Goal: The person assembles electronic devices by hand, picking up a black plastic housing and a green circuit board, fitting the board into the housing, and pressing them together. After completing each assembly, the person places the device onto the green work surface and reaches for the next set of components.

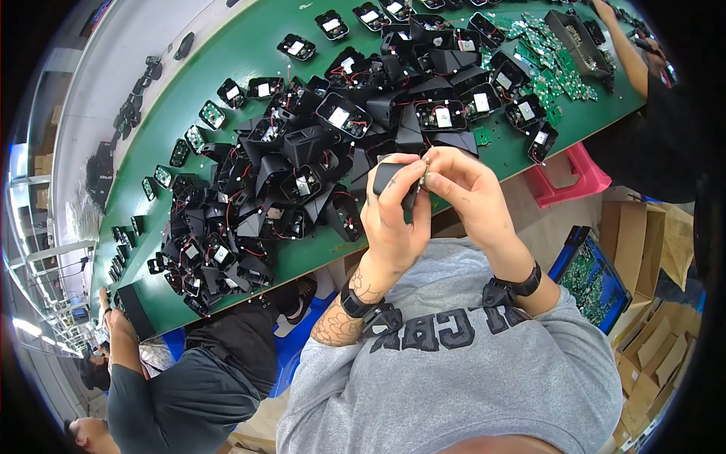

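In front of my chest, my left hand (395, 216) is wrapped round a black plastic housing (387, 180), tilted with its open side to the right. The fingers and thumb of my right hand (473, 198) are pinched together at the housing's open edge. A small metallic-looking part (424, 175) shows between the fingertips, too small and covered to name. Just beyond my hands lies a heap of similar black housings (302, 144), many with red wires and white blocks inside.
Green circuit boards (556, 64) lie on the green table (227, 57) beside a dark parts tray (576, 41). A pink stool (571, 178), a blue-edged crate of boards (590, 284) and cardboard boxes (650, 363) stand right. One co-worker (181, 386) sits left, another (643, 129) right.
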Tool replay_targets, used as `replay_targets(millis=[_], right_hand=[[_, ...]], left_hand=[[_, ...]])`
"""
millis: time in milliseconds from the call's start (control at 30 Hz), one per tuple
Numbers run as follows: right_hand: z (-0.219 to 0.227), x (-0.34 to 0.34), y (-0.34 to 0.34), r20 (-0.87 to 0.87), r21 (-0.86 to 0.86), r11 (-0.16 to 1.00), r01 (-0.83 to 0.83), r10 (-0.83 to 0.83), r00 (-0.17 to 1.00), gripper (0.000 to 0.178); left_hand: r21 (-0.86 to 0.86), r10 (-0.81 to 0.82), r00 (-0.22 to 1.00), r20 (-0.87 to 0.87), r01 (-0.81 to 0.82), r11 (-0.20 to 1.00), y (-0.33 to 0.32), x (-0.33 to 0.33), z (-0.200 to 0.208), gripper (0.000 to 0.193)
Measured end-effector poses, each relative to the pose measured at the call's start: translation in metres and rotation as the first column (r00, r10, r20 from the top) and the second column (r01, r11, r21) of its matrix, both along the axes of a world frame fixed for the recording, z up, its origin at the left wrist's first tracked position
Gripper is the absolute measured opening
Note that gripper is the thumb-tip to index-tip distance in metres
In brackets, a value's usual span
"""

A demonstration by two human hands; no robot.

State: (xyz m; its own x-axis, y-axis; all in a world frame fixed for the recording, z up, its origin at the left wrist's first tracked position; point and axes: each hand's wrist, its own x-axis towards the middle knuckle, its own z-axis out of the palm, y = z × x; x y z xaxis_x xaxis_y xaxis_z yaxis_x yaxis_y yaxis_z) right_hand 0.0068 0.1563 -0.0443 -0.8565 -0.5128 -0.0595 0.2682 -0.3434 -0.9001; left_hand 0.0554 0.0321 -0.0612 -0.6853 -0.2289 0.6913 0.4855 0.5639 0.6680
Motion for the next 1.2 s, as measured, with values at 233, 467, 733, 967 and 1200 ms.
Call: replay_targets(millis=[233,467,733,967,1200], right_hand=[[0.0,-0.004,0.005,0.029,0.058,0.998,0.012,-0.013,0.999,0.015],[-0.003,-0.015,0.012,-0.046,0.15,0.987,0.065,-0.058,0.997,0.012],[0.0,-0.024,0.033,0.203,-0.064,0.985,-0.163,0.173,0.964,0.015],[0.011,-0.013,0.023,0.116,0.107,0.991,-0.083,0.071,0.991,0.019],[0.031,-0.006,0.018,-0.031,0.284,0.959,0.026,-0.018,0.999,0.021]], left_hand=[[-0.036,-0.028,1.0,0.012,0.028,0.999,-0.002,0.0,0.004,0.052],[0.628,-0.529,0.72,0.449,0.167,0.76,-0.019,0.004,0.019,0.063],[0.704,-0.68,0.598,0.424,0.255,0.663,-0.034,0.012,0.035,0.054],[0.381,-0.331,0.818,0.47,0.151,0.912,-0.012,0.001,0.028,0.041],[0.81,-0.63,0.7,0.338,0.125,0.573,-0.011,0.01,0.028,0.047]])
